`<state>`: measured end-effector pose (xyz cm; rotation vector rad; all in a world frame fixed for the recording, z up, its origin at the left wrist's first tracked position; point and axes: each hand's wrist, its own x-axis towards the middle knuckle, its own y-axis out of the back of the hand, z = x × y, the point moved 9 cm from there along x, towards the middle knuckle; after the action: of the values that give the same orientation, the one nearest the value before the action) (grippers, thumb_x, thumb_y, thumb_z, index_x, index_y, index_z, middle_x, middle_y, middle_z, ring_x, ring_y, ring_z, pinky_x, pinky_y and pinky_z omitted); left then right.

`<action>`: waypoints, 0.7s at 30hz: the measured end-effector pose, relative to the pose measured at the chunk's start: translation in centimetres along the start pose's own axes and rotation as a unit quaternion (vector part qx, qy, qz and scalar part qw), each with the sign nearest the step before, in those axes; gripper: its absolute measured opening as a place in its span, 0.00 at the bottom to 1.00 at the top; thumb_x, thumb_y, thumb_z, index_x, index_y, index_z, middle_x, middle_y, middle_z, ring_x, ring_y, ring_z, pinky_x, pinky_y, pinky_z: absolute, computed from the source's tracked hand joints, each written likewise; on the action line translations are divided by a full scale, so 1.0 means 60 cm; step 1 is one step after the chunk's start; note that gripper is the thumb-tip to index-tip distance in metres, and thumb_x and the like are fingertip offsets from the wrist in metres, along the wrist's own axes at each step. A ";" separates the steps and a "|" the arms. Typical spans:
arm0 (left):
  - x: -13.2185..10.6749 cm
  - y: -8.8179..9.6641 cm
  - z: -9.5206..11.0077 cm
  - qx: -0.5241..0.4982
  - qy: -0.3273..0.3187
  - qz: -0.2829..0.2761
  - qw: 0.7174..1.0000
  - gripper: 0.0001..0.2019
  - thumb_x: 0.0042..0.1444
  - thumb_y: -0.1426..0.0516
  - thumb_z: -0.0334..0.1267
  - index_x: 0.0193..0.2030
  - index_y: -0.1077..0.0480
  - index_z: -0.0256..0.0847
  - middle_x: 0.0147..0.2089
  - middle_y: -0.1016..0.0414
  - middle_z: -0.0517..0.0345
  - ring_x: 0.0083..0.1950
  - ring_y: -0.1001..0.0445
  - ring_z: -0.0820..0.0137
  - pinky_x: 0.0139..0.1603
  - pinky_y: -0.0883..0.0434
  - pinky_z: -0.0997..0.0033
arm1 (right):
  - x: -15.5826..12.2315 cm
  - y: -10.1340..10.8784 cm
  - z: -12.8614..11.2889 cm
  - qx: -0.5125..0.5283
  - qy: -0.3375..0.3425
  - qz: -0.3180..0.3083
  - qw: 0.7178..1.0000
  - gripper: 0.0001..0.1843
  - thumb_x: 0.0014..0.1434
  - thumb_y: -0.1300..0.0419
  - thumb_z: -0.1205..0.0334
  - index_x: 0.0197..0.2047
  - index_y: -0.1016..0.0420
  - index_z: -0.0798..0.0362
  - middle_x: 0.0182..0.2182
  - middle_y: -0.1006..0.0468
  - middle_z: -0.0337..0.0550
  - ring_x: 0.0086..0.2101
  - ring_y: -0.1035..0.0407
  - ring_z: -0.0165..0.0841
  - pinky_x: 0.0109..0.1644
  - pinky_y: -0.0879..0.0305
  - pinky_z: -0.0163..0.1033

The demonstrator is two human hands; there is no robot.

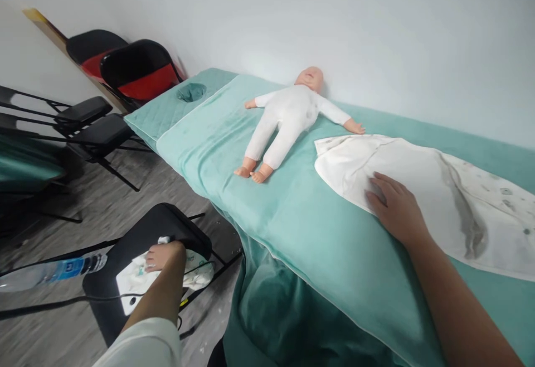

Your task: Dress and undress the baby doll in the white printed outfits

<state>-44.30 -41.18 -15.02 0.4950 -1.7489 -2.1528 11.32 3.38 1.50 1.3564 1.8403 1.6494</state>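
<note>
Head view, sole entry.

Item: baby doll [290, 109], white suit, on its back on the green bed [251, 211]; head by the wall [397, 38], arms spread, feet toward the near edge.

Item: white cloth [349, 160], spread on the bed beside the doll, tip just beside one doll hand; one face plain, one printed; dark fold or shadow across it.

Item: right hand [395, 206], palm down, fingers loosely parted, nothing gripped; on the cloth's near edge.

Item: left hand [163, 256], reaching down over the black chair [167, 219], at a printed white bundle [199, 273]. Fingers bent; whether they grip cannot be told.

Item: plastic bottle [67, 269], on its side, cap end by the chair seat.

Item: folding chairs [146, 74], red and black, beyond the bed's far end.

Step in hand, as judged: handling the bundle on the chair while the right hand steadies the cloth. Next move, as judged: calls for a sure finger hold on the bundle, the right palm kept flat so the cloth does not ruck.
</note>
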 end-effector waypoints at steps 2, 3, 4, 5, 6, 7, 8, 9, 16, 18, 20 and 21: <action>0.002 0.003 -0.003 0.005 0.014 -0.004 1.000 0.30 0.64 0.72 0.33 0.65 0.40 0.40 0.71 0.37 0.36 0.74 0.40 0.50 0.66 0.42 0.33 | 0.000 0.001 -0.001 0.000 0.004 0.005 1.000 0.24 0.67 0.49 0.53 0.60 0.27 0.54 0.63 0.28 0.50 0.62 0.33 0.47 0.67 0.36 0.56; 0.002 0.005 -0.005 0.005 0.016 -0.005 1.000 0.31 0.64 0.72 0.33 0.65 0.40 0.40 0.71 0.37 0.36 0.74 0.40 0.50 0.66 0.41 0.34 | 0.001 0.001 -0.001 0.000 0.005 0.007 1.000 0.23 0.67 0.48 0.53 0.59 0.26 0.54 0.63 0.27 0.50 0.62 0.33 0.47 0.67 0.36 0.56; 0.002 0.007 -0.005 0.005 0.015 -0.006 1.000 0.30 0.64 0.71 0.34 0.65 0.39 0.40 0.70 0.37 0.36 0.74 0.39 0.50 0.67 0.41 0.35 | 0.001 0.001 0.000 -0.001 0.006 0.007 1.000 0.23 0.67 0.48 0.53 0.59 0.26 0.54 0.63 0.27 0.50 0.62 0.33 0.47 0.67 0.36 0.56; 0.001 0.010 -0.006 0.002 0.011 -0.005 1.000 0.30 0.65 0.71 0.34 0.64 0.39 0.39 0.70 0.37 0.34 0.74 0.39 0.49 0.67 0.41 0.36 | 0.002 -0.001 0.001 -0.001 0.006 0.005 1.000 0.23 0.67 0.48 0.53 0.59 0.26 0.54 0.63 0.27 0.50 0.62 0.33 0.47 0.67 0.36 0.56; -0.001 0.013 -0.005 -0.003 0.007 -0.004 1.000 0.29 0.65 0.70 0.34 0.64 0.39 0.38 0.70 0.37 0.33 0.74 0.39 0.48 0.66 0.40 0.35 | 0.002 -0.003 0.003 -0.001 0.004 0.003 1.000 0.23 0.67 0.48 0.53 0.59 0.26 0.54 0.63 0.28 0.49 0.62 0.33 0.47 0.67 0.36 0.56; -0.004 0.017 -0.003 -0.010 0.003 -0.002 1.000 0.28 0.65 0.69 0.34 0.63 0.38 0.38 0.70 0.37 0.32 0.73 0.39 0.46 0.65 0.40 0.33 | 0.002 -0.005 0.006 -0.001 0.002 -0.001 1.000 0.23 0.67 0.48 0.52 0.59 0.26 0.53 0.63 0.28 0.49 0.62 0.33 0.47 0.67 0.36 0.56; -0.009 0.023 0.001 -0.019 -0.005 0.000 1.000 0.26 0.65 0.67 0.34 0.63 0.38 0.38 0.70 0.37 0.33 0.73 0.39 0.44 0.64 0.39 0.30 | 0.001 -0.007 0.008 -0.001 -0.001 -0.003 1.000 0.23 0.67 0.48 0.52 0.59 0.26 0.53 0.64 0.28 0.49 0.62 0.34 0.47 0.68 0.37 0.56; -0.015 0.029 0.010 -0.031 -0.018 0.001 0.999 0.24 0.64 0.63 0.35 0.62 0.37 0.40 0.70 0.37 0.35 0.72 0.38 0.42 0.62 0.38 0.29 | 0.000 -0.007 0.009 0.000 -0.005 -0.004 1.000 0.23 0.67 0.49 0.52 0.59 0.26 0.53 0.64 0.28 0.49 0.63 0.34 0.47 0.68 0.37 0.57; -0.167 0.168 0.227 -0.266 -0.373 0.042 0.888 0.19 0.61 0.47 0.34 0.59 0.37 0.42 0.71 0.39 0.52 0.73 0.40 0.64 0.72 0.36 0.58 | 0.018 0.006 -0.022 0.100 -0.066 0.015 0.993 0.24 0.66 0.48 0.53 0.62 0.29 0.51 0.64 0.30 0.50 0.65 0.37 0.48 0.69 0.37 0.57; -0.246 0.227 0.303 -0.453 -0.472 0.009 0.756 0.19 0.59 0.46 0.33 0.58 0.35 0.40 0.69 0.36 0.48 0.70 0.35 0.64 0.69 0.33 0.59 | 0.057 -0.001 -0.048 0.152 -0.070 0.006 0.986 0.26 0.66 0.47 0.51 0.63 0.30 0.51 0.64 0.30 0.50 0.65 0.37 0.49 0.69 0.39 0.58; -0.322 0.235 0.395 -0.494 -0.519 -0.126 0.686 0.16 0.61 0.44 0.37 0.55 0.31 0.41 0.60 0.27 0.50 0.64 0.29 0.63 0.66 0.31 0.59 | 0.119 -0.015 -0.071 0.197 -0.067 -0.001 0.978 0.28 0.65 0.45 0.49 0.64 0.32 0.52 0.65 0.31 0.51 0.65 0.37 0.49 0.70 0.40 0.57; -0.356 0.230 0.438 -0.495 -0.518 -0.197 0.669 0.16 0.59 0.42 0.39 0.54 0.30 0.41 0.59 0.26 0.50 0.62 0.27 0.63 0.64 0.30 0.59 | 0.159 -0.024 -0.078 0.215 -0.070 -0.001 0.974 0.30 0.64 0.44 0.49 0.65 0.33 0.53 0.66 0.32 0.53 0.65 0.38 0.49 0.71 0.41 0.56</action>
<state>-36.95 -11.37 4.82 -0.8965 -0.3299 -3.5666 2.43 8.41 4.76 1.5882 2.1905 1.1542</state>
